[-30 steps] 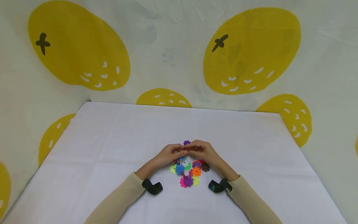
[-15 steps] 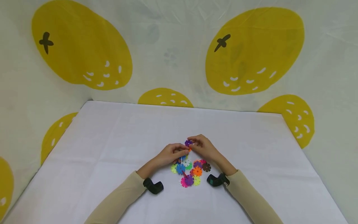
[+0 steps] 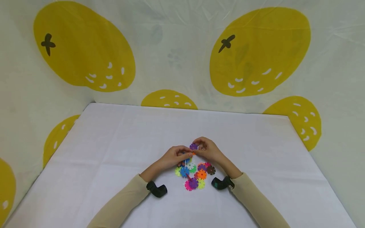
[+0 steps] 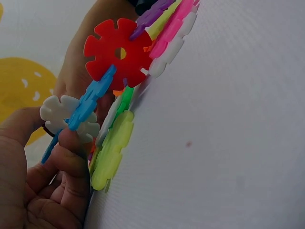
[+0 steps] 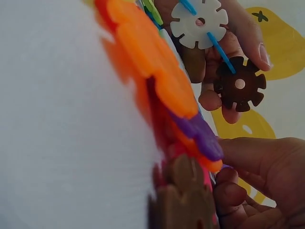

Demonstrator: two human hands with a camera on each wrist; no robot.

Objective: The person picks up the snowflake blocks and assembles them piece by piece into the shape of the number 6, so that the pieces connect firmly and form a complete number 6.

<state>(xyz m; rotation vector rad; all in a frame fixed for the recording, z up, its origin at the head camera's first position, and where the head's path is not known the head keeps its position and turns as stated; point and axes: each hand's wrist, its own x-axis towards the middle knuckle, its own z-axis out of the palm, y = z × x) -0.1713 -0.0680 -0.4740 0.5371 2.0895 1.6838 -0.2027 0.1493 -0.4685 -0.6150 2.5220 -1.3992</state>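
Note:
In the head view, my left hand [image 3: 175, 156] holds a chain of slotted plastic snowflake discs just above the table. The left wrist view shows a red disc [image 4: 102, 47] slotted to a blue disc [image 4: 88, 102], then a white disc [image 4: 56, 112] at my fingertips. A brown disc [image 5: 227, 87] ends the chain in the right wrist view, joined through a second blue disc [image 5: 220, 51]. My right hand [image 3: 210, 150] pinches a purple disc [image 3: 193, 146] between thumb and fingers, just beyond the left fingertips. An orange disc [image 3: 194, 153] peeks out beneath.
On the white table [image 3: 128, 133], several loose discs lie nearer the body: orange [image 3: 201, 174], brown [image 3: 211, 170], purple [image 3: 193, 183], yellow [image 3: 201, 183] and pink [image 3: 188, 186]. A wall cloth with yellow fruit [image 3: 259, 50] stands behind. Both wrists wear black cameras [image 3: 158, 190].
My right hand has parted from the left hand's fingertips and moved slightly away from the body to the purple disc, now between its fingers. The left hand stays almost still with the chain.

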